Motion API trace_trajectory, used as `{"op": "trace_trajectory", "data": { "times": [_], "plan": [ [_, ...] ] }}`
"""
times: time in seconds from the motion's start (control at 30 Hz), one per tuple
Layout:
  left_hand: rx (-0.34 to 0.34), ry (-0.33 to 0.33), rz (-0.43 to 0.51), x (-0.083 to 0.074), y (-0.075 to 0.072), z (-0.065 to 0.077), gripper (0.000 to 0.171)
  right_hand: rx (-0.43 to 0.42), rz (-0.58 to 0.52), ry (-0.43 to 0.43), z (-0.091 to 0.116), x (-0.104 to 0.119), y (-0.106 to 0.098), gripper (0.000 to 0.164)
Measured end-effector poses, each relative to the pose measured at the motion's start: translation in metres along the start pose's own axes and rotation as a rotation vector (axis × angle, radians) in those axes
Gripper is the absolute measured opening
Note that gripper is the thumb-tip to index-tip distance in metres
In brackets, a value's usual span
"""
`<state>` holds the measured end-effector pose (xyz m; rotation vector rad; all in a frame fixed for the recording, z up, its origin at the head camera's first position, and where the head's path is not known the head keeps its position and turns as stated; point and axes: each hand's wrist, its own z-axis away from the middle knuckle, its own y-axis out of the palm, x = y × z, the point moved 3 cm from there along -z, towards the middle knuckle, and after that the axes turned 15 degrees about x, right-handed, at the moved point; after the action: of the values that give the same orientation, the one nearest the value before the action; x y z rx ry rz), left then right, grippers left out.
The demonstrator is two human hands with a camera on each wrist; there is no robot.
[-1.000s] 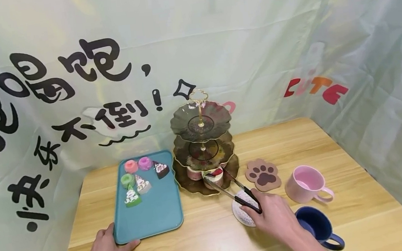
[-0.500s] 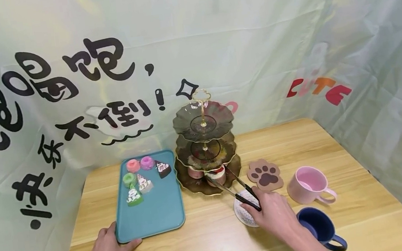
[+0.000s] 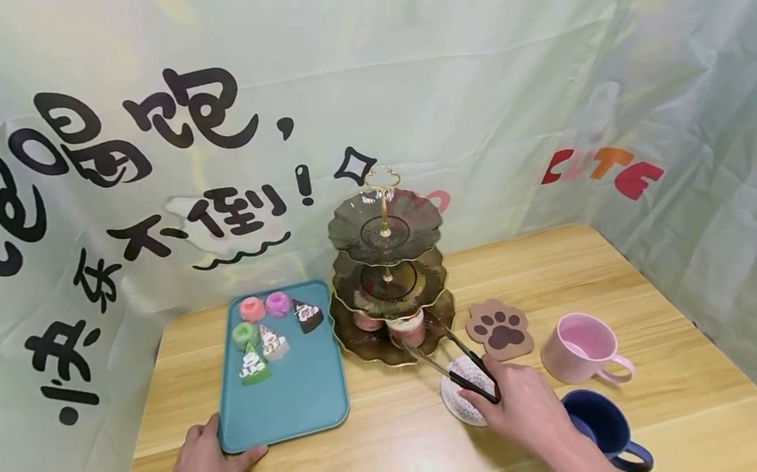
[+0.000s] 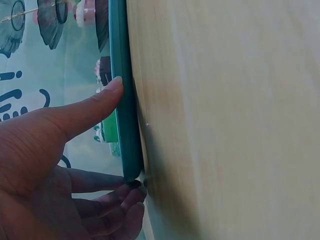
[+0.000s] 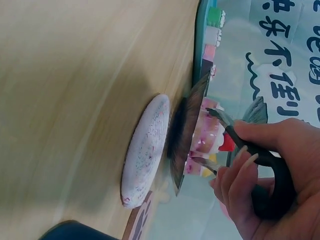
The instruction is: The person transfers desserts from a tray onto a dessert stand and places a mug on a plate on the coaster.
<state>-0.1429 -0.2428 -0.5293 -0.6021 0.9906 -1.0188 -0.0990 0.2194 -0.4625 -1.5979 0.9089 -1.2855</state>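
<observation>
Right grip [image 3: 527, 406] pinches tongs [image 3: 471, 386] | left grip [image 3: 198, 468] holds tray [image 3: 300, 408], 7 o'clock corner | pink cake [image 3: 406, 332] sits on bottom tier [image 3: 367, 351], 5 o'clock | probably light, soft; clasp sides gently

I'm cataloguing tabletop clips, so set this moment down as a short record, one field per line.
left hand: grips the near left corner of the tray
right hand: holds tongs, tips on either side of a cake
tip contact: cannot tell
stand: three tiers, that cake on the lowest
on tray: three rings, three wedges
mugs: pink mug farther back, blue mug nearer
flat pieces: brown paw, white disc
</observation>
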Motion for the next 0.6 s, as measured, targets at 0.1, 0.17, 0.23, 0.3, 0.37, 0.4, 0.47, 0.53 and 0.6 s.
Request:
{"op": "trace_trajectory", "data": {
  "times": [0.1, 0.17, 0.23, 0.3, 0.37, 0.4, 0.47, 0.53, 0.6],
  "plan": [
    [-0.003, 0.003, 0.001, -0.001, 0.000, 0.000, 0.124, 0.006, 0.005, 0.018, 0.005, 0.000, -0.004, 0.041],
    [-0.004, 0.005, 0.001, -0.001, -0.001, 0.000, 0.124, 0.011, 0.004, 0.032, 0.009, 0.001, -0.008, 0.040],
    [-0.005, 0.008, 0.003, -0.001, -0.001, 0.000, 0.124, 0.011, 0.002, 0.042, 0.013, 0.003, -0.013, 0.039],
    [-0.005, 0.011, 0.003, -0.002, -0.001, 0.000, 0.123, 0.011, 0.006, 0.050, 0.018, 0.006, -0.017, 0.039],
    [-0.005, 0.011, 0.003, -0.002, -0.002, 0.000, 0.123, 0.013, 0.013, 0.047, 0.023, 0.009, -0.020, 0.039],
    [-0.004, 0.010, 0.003, -0.002, -0.002, 0.000, 0.123, 0.016, 0.013, 0.049, 0.026, 0.012, -0.022, 0.038],
    [-0.001, 0.006, 0.002, -0.002, -0.001, 0.000, 0.123, 0.031, 0.010, 0.053, 0.030, 0.018, -0.024, 0.038],
    [0.002, 0.000, 0.002, -0.001, -0.001, 0.001, 0.123, 0.047, 0.000, 0.050, 0.033, 0.025, -0.026, 0.038],
    [0.006, -0.005, 0.003, -0.001, -0.001, 0.001, 0.124, 0.056, -0.011, 0.039, 0.034, 0.032, -0.026, 0.038]
  ]
}}
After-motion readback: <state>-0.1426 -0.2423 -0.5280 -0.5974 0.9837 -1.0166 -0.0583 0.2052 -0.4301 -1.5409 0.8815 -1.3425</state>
